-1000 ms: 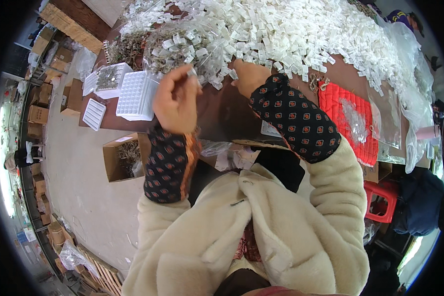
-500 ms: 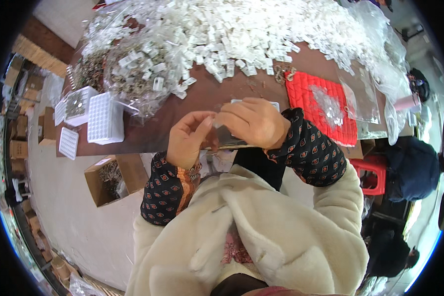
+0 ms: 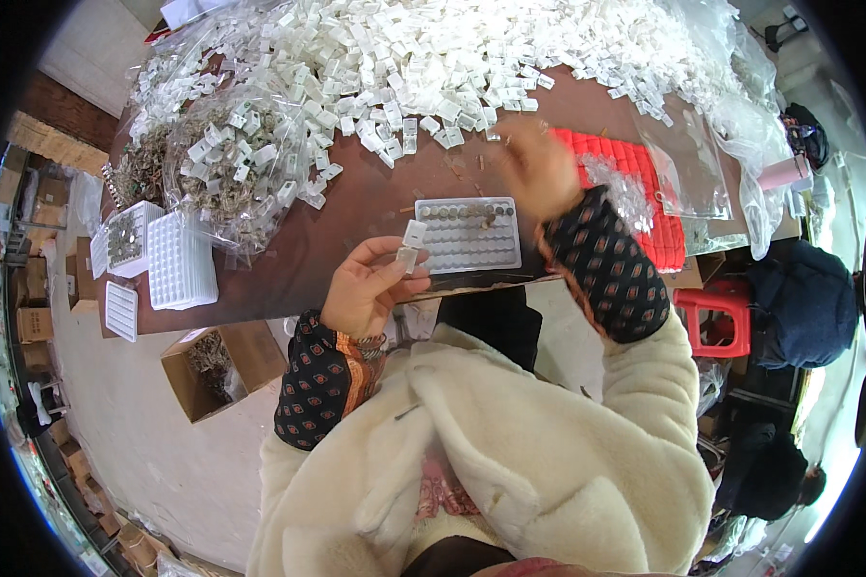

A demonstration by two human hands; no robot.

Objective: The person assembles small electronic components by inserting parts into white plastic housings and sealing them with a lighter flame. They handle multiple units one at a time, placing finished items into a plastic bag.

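Observation:
My left hand (image 3: 361,293) is closed on a small white plastic case (image 3: 413,240) that stands open with its lid up, pinched between thumb and fingers at the table's front edge. Right beside it lies a white plastic tray (image 3: 467,268) with rows of round hollows; several small dark pieces sit in its far rows. My right hand (image 3: 541,171) hovers over the table between the tray and a red quilted cloth (image 3: 666,242). Motion smears its fingers, so what they hold, if anything, does not show. Small clear pieces (image 3: 618,188) lie on the cloth.
A large heap of small white cases (image 3: 423,67) covers the far table. At left are a plastic bag (image 3: 226,173) of brownish pieces and cases, and a stack of white trays (image 3: 180,264). A cardboard box (image 3: 216,370) sits on the floor; a red stool (image 3: 717,322) stands at right.
My hands were together over the tray; now they are apart. The right hand has moved away toward the far side, uncovering the tray. The open case now shows in my left hand.

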